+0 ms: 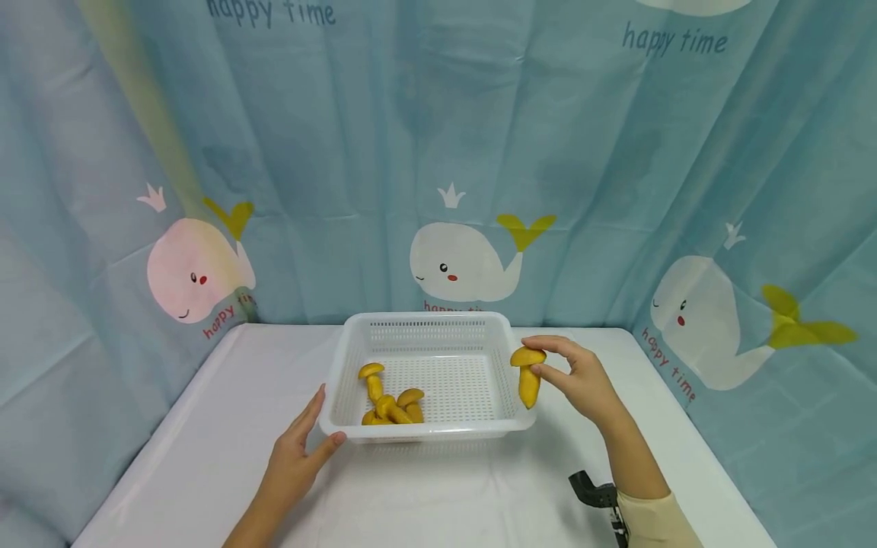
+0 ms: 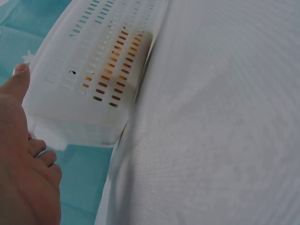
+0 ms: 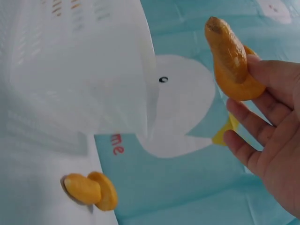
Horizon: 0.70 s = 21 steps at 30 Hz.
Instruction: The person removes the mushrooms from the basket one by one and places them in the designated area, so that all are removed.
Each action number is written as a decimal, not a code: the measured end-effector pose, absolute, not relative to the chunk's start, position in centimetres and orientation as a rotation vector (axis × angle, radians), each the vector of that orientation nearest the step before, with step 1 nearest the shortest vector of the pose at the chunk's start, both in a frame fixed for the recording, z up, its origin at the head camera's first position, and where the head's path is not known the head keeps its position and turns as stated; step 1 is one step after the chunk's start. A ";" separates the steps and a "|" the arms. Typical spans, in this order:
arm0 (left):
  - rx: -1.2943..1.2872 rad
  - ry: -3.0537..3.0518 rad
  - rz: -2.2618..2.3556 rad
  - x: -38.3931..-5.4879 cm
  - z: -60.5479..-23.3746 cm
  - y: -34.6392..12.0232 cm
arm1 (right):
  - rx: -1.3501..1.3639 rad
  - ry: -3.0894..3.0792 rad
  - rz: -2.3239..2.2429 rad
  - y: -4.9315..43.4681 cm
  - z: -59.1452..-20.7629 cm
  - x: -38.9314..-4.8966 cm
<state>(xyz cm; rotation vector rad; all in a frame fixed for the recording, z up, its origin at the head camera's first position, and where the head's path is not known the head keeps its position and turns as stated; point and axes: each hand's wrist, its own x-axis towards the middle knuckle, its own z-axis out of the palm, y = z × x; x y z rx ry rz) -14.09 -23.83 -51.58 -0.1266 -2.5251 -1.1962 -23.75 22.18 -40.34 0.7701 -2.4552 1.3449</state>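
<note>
My right hand pinches a yellow mushroom by its cap and upper stem, just off the right rim of a white plastic basket. In the right wrist view, this mushroom hangs between thumb and fingers, its stem end browned. Several more yellow mushrooms lie inside the basket at the front left. At the basket's front left corner is my left hand, thumb by the front rim and fingers extended along the left side. Another mushroom lies on the table right of the basket.
A white cloth covers the table beneath the basket. Blue curtains with printed whales stand behind and on both sides. A black curved device is fixed at the right wrist, by the beige sleeve.
</note>
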 end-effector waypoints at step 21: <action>-0.122 -2.516 -1.184 -14.0 -51.5 -23.6 | 0.472 -2.554 1.278 29.0 -44.7 -28.0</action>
